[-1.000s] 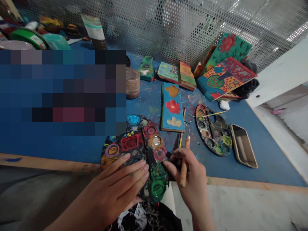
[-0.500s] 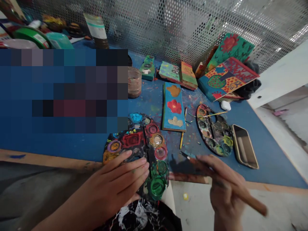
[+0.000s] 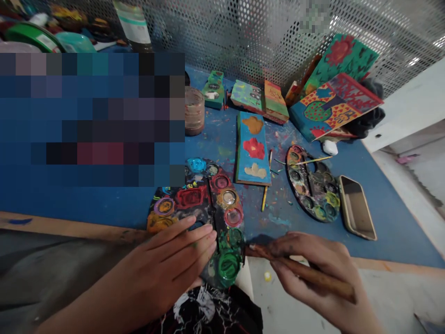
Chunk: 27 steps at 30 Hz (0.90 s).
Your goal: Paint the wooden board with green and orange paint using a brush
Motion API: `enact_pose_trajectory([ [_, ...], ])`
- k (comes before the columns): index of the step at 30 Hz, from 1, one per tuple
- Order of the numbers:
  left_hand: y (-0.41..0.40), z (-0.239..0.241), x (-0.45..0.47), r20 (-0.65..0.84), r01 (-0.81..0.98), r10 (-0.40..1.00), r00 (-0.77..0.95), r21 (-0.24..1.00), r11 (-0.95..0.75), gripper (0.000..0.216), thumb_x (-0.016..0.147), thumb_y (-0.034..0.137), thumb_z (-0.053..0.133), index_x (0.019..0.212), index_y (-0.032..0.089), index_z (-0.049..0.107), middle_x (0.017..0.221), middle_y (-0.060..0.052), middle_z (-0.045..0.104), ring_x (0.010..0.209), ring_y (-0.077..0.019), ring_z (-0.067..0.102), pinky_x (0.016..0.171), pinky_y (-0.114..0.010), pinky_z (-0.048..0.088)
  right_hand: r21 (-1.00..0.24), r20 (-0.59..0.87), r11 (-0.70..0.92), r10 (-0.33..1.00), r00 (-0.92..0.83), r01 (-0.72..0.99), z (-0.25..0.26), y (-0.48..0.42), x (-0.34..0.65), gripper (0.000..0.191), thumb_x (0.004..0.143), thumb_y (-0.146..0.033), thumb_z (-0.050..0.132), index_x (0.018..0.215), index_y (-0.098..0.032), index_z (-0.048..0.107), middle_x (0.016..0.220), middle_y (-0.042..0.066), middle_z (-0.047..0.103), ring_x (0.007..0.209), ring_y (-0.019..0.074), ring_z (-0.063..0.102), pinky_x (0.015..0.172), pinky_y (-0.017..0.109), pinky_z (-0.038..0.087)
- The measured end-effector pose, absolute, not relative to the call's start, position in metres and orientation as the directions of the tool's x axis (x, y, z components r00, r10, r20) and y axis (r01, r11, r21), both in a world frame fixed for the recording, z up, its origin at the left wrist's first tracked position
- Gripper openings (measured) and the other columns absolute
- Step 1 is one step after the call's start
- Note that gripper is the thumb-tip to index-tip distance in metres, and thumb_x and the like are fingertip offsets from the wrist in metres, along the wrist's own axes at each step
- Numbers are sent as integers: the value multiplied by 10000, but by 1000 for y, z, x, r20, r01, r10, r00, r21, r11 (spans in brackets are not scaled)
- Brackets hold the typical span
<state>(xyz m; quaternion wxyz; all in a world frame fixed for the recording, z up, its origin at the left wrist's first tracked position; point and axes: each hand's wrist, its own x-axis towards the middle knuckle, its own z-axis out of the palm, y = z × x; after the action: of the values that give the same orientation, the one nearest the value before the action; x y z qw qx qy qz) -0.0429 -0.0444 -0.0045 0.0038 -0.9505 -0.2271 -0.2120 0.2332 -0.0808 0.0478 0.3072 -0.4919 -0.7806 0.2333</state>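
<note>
My left hand [image 3: 181, 253] lies flat, fingers stretched out, over the lower part of a black paint palette [image 3: 212, 208] at the table's front edge. Red, orange, blue and green paint fills its wells. In my right hand [image 3: 313, 269] is a paintbrush [image 3: 313, 278] with a thick wooden handle, gripped between thumb and fingers. The brush tip points left, close to the palette's right edge by the green wells. Beyond the palette lies a blue painted board [image 3: 253, 150] with a brown, a red and a beige shape on it.
A second palette [image 3: 309, 190] with a thin brush across it lies right, beside a phone [image 3: 358, 206]. A yellow pencil-like stick [image 3: 265, 197] touches the board. Behind stand a jar [image 3: 194, 113] and painted blocks [image 3: 246, 96]. A pixelated area covers the left.
My right hand has moved left and turned, bringing the brush tip from over the table down to the palette's right edge. My left hand stays on the palette. The view has tilted slightly.
</note>
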Motion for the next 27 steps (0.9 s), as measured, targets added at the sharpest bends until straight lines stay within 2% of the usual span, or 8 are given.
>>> enact_pose_trajectory([
  [2,-44,-3,-42,404,435,430,807,86,-896,303,978,218,441,1222,154,608,1199,2,686,1244,-167,522,1204,-365,200,-659,191,433,887,-420,615,58,-73,234,193,813,-149,663,957,-262,602,861,-54,738,739,86,701,678,146,524],
  [5,-44,-2,-41,398,445,439,805,85,-892,309,981,228,433,1227,161,607,1224,1,673,1244,-165,520,1201,-357,210,-639,88,440,857,-509,631,74,-62,232,154,828,-145,642,946,-240,618,794,-42,719,659,83,670,595,162,497],
  [12,-44,0,-43,391,441,424,817,51,-896,312,979,197,408,1202,177,624,1236,4,664,1254,-152,509,1219,-350,164,-594,19,543,747,-664,594,97,-49,225,107,893,-138,547,863,-190,636,679,0,665,598,106,624,534,193,469],
  [15,-43,-1,-43,385,437,422,821,52,-898,314,981,212,407,1208,176,620,1260,1,651,1262,-158,503,1218,-354,171,-619,79,435,863,-500,653,91,-48,224,82,880,-195,583,802,-211,605,634,-32,638,522,84,578,484,172,438],
  [17,-42,-2,-43,385,433,420,822,56,-900,316,976,212,417,1220,165,611,1268,-9,648,1274,-164,493,1216,-352,175,-640,134,311,945,-297,703,80,-47,224,180,870,-251,603,700,-216,555,555,-53,581,459,75,520,435,166,398],
  [20,-42,-5,-44,379,425,408,831,41,-904,324,968,202,432,1242,144,595,1276,-34,642,1288,-181,481,1215,-363,180,-653,179,185,980,-87,734,65,-47,224,333,857,-314,607,571,-212,470,488,-52,508,431,78,461,405,177,350],
  [23,-42,-5,-45,373,417,397,839,29,-908,338,962,188,434,1262,135,580,1285,-43,635,1295,-196,474,1215,-380,187,-640,206,173,977,-49,748,58,-47,219,382,848,-328,603,531,-203,430,473,-53,467,423,68,415,402,175,318],
  [27,-44,-1,-46,386,413,391,836,28,-910,334,965,181,419,1248,135,590,1275,-43,643,1289,-195,481,1211,-379,195,-633,236,242,965,-115,736,62,-44,207,403,850,-262,577,525,-194,349,441,-87,318,398,40,289,379,158,245],
])
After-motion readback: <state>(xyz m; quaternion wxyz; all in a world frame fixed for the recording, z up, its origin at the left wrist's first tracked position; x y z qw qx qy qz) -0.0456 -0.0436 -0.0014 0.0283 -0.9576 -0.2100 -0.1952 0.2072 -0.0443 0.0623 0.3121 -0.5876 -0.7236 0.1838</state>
